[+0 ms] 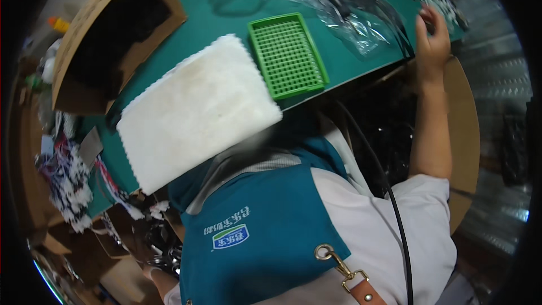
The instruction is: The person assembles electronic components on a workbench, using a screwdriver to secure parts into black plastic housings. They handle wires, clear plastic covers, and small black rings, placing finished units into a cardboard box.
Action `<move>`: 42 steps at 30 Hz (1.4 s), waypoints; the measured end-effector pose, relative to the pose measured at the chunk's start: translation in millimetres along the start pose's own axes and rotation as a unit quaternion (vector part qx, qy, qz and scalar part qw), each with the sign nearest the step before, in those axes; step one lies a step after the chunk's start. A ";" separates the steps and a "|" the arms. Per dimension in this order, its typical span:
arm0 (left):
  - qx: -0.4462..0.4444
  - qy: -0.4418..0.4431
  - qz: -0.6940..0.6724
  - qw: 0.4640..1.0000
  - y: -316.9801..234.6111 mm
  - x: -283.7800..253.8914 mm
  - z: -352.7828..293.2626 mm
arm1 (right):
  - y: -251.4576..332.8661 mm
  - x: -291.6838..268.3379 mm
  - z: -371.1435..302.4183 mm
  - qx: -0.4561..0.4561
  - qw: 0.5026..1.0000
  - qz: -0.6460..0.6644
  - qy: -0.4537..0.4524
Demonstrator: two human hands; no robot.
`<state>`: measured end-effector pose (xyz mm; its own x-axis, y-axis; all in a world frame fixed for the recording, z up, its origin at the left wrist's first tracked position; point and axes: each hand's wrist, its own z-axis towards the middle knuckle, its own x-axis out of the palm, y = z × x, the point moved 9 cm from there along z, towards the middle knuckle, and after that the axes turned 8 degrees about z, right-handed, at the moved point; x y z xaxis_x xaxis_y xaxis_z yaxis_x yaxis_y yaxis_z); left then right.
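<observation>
My right hand [433,36] reaches out over the far right corner of the green-topped table [344,68]. Its fingers curl at a bundle of thin cables [443,3]; what they hold, if anything, I cannot make out. Low at the left, my left hand [150,273] is beside a pile of shiny black items [165,251] below table height, its fingers hidden. Between the hands, a folded white cloth [197,116] with a frayed edge lies at the table's near edge. A green plastic basket [288,56] with a grid bottom stands right of it.
An open cardboard box [175,3] with dark contents stands at the left. Clear plastic bags [361,34] with black parts lie along the back. Bundled cables [70,189] hang over the left edge. A black cord [389,192] runs past my right side.
</observation>
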<state>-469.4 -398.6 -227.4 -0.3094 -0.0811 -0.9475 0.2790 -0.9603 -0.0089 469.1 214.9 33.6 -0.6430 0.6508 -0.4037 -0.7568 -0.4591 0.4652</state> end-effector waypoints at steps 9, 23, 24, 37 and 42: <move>0.119 -0.117 -0.215 0.962 -107.9 -54.4 4.6 | -129.5 -51.3 -300.2 0.327 0.817 -0.403 0.251; 0.304 -0.318 -0.462 0.770 -226.0 -333.0 -126.8 | -219.2 -119.4 -291.6 0.421 0.743 -0.328 0.404; 0.396 -0.377 -0.390 0.741 -240.6 -355.2 -152.9 | -210.9 -138.1 -264.0 0.408 0.773 -0.345 0.342; 0.582 0.646 -0.416 0.266 -323.5 -445.1 -586.4 | 111.0 14.8 -98.9 0.323 0.822 0.450 0.133; 0.501 0.755 -0.265 0.332 -305.2 -392.3 -584.6 | 130.2 26.8 -131.6 0.365 0.718 0.530 0.264</move>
<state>98.3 82.5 -39.8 0.9440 -0.3295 0.0143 -0.1266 -0.4021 -0.9068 337.9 93.0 -20.3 -0.9132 -0.2399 0.3293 0.3303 0.0372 0.9431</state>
